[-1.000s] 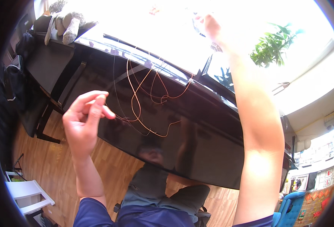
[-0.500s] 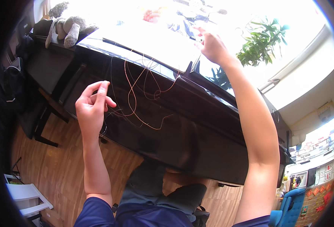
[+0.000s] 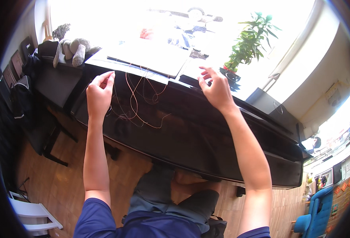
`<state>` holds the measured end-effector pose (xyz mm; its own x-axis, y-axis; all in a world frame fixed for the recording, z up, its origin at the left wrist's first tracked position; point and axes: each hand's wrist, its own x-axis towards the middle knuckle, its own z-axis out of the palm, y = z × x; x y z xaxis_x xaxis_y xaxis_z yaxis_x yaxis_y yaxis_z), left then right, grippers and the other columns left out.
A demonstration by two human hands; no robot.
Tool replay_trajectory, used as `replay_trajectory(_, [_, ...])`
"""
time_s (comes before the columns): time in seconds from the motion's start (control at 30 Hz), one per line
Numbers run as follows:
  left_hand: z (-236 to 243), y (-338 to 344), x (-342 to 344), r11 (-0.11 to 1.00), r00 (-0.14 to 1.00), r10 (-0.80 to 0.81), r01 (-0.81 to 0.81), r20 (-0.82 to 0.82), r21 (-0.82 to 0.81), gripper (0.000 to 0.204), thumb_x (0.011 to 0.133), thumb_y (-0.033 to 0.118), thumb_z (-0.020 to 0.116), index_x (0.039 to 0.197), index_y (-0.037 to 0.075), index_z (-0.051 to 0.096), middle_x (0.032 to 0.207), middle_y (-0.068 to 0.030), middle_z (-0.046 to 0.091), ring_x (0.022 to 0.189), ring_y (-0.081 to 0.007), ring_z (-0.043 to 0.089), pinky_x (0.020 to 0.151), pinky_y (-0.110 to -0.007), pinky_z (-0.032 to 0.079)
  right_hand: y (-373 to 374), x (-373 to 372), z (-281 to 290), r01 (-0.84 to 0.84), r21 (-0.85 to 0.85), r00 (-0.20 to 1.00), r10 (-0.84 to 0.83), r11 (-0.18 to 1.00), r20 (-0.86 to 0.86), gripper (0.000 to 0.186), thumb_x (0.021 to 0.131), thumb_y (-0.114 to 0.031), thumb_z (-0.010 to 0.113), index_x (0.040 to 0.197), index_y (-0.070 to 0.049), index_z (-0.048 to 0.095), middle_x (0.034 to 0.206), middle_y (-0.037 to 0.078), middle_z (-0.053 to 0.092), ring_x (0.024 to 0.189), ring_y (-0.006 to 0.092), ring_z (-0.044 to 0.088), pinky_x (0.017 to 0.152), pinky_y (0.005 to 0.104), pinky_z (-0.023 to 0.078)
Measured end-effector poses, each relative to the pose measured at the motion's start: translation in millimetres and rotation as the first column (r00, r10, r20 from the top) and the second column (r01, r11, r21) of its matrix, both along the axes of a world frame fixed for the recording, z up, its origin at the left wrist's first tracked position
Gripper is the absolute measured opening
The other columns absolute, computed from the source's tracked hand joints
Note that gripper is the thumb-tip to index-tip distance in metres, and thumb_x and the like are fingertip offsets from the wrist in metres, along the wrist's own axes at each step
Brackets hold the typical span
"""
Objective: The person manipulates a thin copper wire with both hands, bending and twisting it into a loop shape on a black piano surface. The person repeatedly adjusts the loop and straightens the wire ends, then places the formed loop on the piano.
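Note:
My left hand (image 3: 99, 95) is held up at the left of the black glossy furniture, thumb and fingertips pinched together. Whatever it pinches, if anything, is too thin to make out. Close by, several thin brown and dark cords (image 3: 134, 104) dangle in loose loops over the front edge. They come from a pale flat board or folder (image 3: 151, 55) lying on the bright top. Over the right part of that top hovers my right hand (image 3: 215, 86), its fingers loosely curved, thumb and forefinger apart, with nothing visible between them.
A leafy potted plant (image 3: 250, 43) stands behind my right hand. At the far left sits a grey plush toy (image 3: 76, 50). Black furniture (image 3: 175, 135) spans the space before my knees. Below left is a white chair (image 3: 34, 214); at the right, a blue chair (image 3: 315, 212).
My right hand has come back toward me from the far part of the top. My left thumb and fingers are now pinched more tightly. The whole view has shifted somewhat.

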<state>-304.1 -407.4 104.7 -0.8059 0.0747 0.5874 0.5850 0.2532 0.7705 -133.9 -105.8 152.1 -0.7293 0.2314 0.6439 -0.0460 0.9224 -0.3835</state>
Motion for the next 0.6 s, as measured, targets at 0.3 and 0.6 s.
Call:
replay_trajectory(0.3, [-7, -1, 3, 0.985, 0.996, 0.026, -0.040, -0.090, -0.165, 0.024, 0.091, 0.014, 0.070, 0.112, 0.002, 0.071, 0.071, -0.0023, 0.063, 0.061, -0.0060, 0.056, 0.056, -0.025, 0.046, -4, 9, -12, 0.093, 0.055, 0.995, -0.090, 0.994, -0.051, 0.032, 0.093, -0.018, 0.057, 0.123, -0.006, 0.062, 0.095, 0.020, 0.070, 0.088, 0.0376, 0.068, 0.080, 0.0448, 0.054])
replay_trajectory(0.6, [-14, -23, 17, 0.954, 0.982, -0.158, 0.180, 0.108, -0.240, 0.045, 0.087, 0.010, 0.075, 0.128, 0.000, 0.060, 0.097, -0.0053, 0.067, 0.067, -0.0036, 0.058, 0.060, -0.020, 0.048, -6, 10, -20, 0.120, 0.013, 0.990, -0.119, 0.993, -0.080, 0.029, 0.094, -0.022, 0.055, 0.112, -0.004, 0.068, 0.090, 0.023, 0.070, 0.081, 0.0397, 0.068, 0.076, 0.0459, 0.056])
